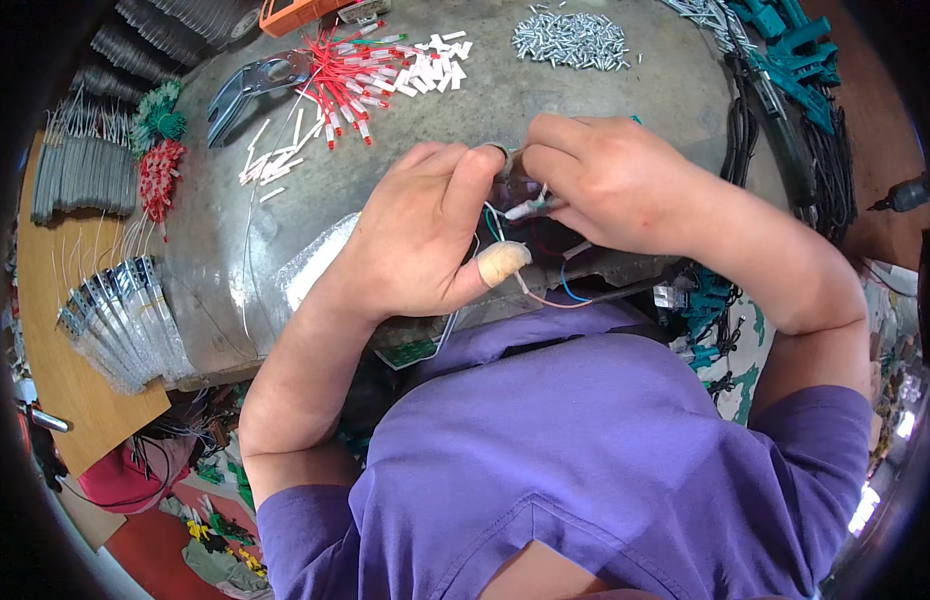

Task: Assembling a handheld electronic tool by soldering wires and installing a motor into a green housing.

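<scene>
Over the near part of the grey worktop (675, 110) my two hands are close together. My left hand (415, 225) has its fingers curled around thin wires (493, 222), with a tan wrap (503, 262) on its thumb. My right hand (610, 185) pinches a wire with a short whitish sleeve (525, 208); its fingertips partly cover the joint. A blue wire (568, 280) and a pinkish wire (545, 300) curve below the hands towards a black cable (635, 288). A green circuit board (410, 352) shows at the table's front edge, beneath my left forearm.
Beyond my hands lie pliers (255, 90), red wires (345, 80), white sleeves (440, 65) and a pile of screws (570, 40). White strips (275, 165) and clear plastic wrap (320, 260) sit at left. Bundled grey wires (85, 175) stand left; black cables (740, 120) hang right.
</scene>
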Available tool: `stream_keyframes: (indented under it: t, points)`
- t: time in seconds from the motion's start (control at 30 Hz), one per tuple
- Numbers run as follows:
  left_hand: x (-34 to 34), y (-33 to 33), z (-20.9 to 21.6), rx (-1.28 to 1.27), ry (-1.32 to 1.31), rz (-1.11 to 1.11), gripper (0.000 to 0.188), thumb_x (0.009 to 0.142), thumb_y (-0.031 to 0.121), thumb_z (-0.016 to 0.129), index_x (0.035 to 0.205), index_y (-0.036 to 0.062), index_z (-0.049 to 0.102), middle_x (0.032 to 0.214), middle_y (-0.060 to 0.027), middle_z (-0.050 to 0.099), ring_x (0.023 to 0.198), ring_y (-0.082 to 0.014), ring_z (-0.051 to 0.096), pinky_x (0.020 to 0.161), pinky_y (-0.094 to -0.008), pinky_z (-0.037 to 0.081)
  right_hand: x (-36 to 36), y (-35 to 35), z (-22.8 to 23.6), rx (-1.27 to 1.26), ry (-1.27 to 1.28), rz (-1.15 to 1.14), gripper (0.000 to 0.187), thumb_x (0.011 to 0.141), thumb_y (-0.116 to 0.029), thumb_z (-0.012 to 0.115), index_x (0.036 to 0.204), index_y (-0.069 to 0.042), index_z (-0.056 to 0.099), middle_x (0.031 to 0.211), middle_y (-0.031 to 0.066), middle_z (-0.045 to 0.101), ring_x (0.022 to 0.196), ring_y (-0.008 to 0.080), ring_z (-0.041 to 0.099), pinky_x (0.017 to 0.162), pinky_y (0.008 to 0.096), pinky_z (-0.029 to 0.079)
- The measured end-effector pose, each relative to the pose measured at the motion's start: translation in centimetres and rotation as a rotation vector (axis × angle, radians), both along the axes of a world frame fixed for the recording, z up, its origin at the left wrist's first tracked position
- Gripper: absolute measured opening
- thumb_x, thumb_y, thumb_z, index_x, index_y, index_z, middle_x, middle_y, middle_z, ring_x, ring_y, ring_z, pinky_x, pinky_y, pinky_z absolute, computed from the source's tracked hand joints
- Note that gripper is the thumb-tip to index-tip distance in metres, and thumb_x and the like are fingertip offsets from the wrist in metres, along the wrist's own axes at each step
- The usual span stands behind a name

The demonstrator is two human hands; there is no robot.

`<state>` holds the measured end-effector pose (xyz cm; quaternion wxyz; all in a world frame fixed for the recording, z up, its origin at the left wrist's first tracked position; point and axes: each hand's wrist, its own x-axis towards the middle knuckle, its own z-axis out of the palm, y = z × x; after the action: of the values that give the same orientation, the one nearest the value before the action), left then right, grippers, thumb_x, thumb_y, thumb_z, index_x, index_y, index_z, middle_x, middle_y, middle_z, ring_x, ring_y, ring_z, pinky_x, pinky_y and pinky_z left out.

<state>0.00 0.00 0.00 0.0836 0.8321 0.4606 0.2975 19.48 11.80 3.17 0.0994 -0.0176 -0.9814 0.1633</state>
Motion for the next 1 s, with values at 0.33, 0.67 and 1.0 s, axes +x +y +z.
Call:
stream_keyframes:
  t: [0.33,0.67,1.0]
  points:
    - [-0.8,0.4,1.0,-0.076,-0.245,0.169,0.051,0.091,0.038,0.058,0.118,-0.0021,0.044,0.095,-0.0162,0.062,0.093,-0.0333,0.061,0.086,-0.0421,0.046,0.6,2.0,0.1,-0.267,0.033,-0.007,0.033,0.072,-0.012,0.075,0.100,-0.001,0.060,0.094,0.0138,0.060,0.083,0.0334,0.062,0.072,0.0410,0.052]
    - [-9.1,6.8,0.4,-0.134,-0.197,0.805,0.038,0.087,0.012,0.065,0.117,-0.0007,0.045,0.096,-0.0179,0.067,0.089,-0.0270,0.066,0.079,-0.0357,0.050,-10.4,14.6,0.2,-1.302,0.366,-0.580,0.050,0.087,-0.039,0.070,0.119,-0.004,0.054,0.107,0.0117,0.060,0.081,0.0193,0.063,0.067,0.0341,0.055]
    - [-2.3,-1.8,5.4,0.062,-0.763,0.656,0.055,0.082,0.003,0.072,0.129,-0.0024,0.043,0.096,-0.0070,0.066,0.090,-0.0117,0.060,0.077,-0.0228,0.048,-6.7,13.5,2.1,-1.110,0.933,-0.450,0.019,0.093,-0.026,0.065,0.095,-0.008,0.066,0.081,0.0039,0.067,0.062,0.0103,0.059,0.054,0.0249,0.048]
